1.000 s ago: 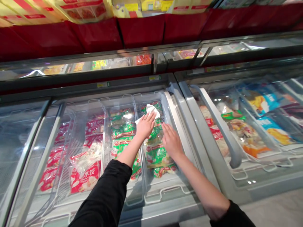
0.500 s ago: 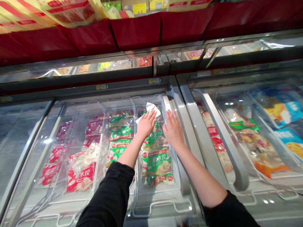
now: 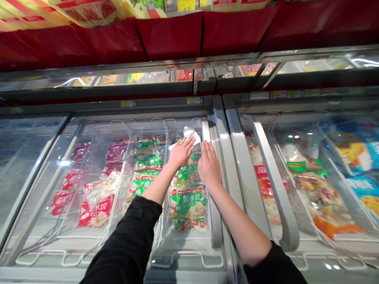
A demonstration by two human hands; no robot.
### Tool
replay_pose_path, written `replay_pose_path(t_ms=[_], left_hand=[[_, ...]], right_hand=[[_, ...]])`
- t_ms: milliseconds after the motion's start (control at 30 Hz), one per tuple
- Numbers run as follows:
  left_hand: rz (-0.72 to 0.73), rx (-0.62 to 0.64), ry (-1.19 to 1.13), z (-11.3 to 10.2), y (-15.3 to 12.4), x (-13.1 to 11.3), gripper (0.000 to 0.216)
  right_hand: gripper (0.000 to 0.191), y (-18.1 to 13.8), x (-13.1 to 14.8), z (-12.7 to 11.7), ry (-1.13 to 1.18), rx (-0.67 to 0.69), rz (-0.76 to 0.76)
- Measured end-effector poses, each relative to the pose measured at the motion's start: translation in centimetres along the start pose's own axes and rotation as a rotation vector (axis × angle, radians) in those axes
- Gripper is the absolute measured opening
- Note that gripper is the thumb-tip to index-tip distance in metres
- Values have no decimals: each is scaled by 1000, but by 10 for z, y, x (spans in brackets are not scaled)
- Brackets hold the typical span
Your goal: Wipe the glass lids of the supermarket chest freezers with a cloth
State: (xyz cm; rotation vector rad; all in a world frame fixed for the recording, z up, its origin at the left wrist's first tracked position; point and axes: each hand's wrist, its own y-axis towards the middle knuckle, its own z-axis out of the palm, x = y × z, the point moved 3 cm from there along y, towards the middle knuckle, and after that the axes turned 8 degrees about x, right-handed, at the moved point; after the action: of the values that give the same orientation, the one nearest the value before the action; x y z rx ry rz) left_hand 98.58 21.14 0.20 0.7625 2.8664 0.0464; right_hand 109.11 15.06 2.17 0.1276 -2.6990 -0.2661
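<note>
My left hand [image 3: 181,152] lies with outstretched fingers on a white cloth or paper wipe [image 3: 191,133], pressing it against the clear lid of a chest freezer. A ring shows on one finger. Beside it, at the lid's pale grey handle [image 3: 216,221], rests my right hand [image 3: 209,165], its fingers straight and close together, covering part of the handle. Whether it grips the handle is hard to see, though the fingers look flat. Below the lid, green dumpling bags [image 3: 188,202] lie in a wire basket [image 3: 204,254].
Red dumpling bags [image 3: 97,211] fill baskets to the left. A second freezer lid with a curved grey handle [image 3: 272,185] stands at the right, over more frozen bags [image 3: 328,201]. Behind, a metal-edged shelf and red panels [image 3: 170,35] run across.
My right hand has shifted slightly left, closer to my left hand, and its thumb no longer sticks out. My left hand stays on the white wipe. The view has tilted a little.
</note>
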Motion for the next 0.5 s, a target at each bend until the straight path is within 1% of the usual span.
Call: replay_pose_path(t_ms=[100, 167, 200, 267, 367, 433, 500], left_hand=[[-116, -60, -30, 1, 28, 6, 40], [-119, -62, -44, 5, 28, -2, 41], [-87, -44, -46, 6, 22, -9, 41], [40, 32, -45, 10, -4, -25, 40], [269, 189, -48, 10, -63, -40, 39], [328, 249, -58, 7, -98, -39, 39], [314, 258, -57, 4, -116, -28, 40]], right_hand=[[50, -1, 0, -1, -4, 18, -5], [51, -1, -1, -2, 0, 27, -2], [51, 0, -3, -2, 6, 28, 2], [54, 0, -5, -1, 28, 26, 9], [58, 1, -8, 2, 62, 23, 15], [58, 2, -9, 3, 68, 31, 18], [58, 2, -9, 5, 71, 44, 18]])
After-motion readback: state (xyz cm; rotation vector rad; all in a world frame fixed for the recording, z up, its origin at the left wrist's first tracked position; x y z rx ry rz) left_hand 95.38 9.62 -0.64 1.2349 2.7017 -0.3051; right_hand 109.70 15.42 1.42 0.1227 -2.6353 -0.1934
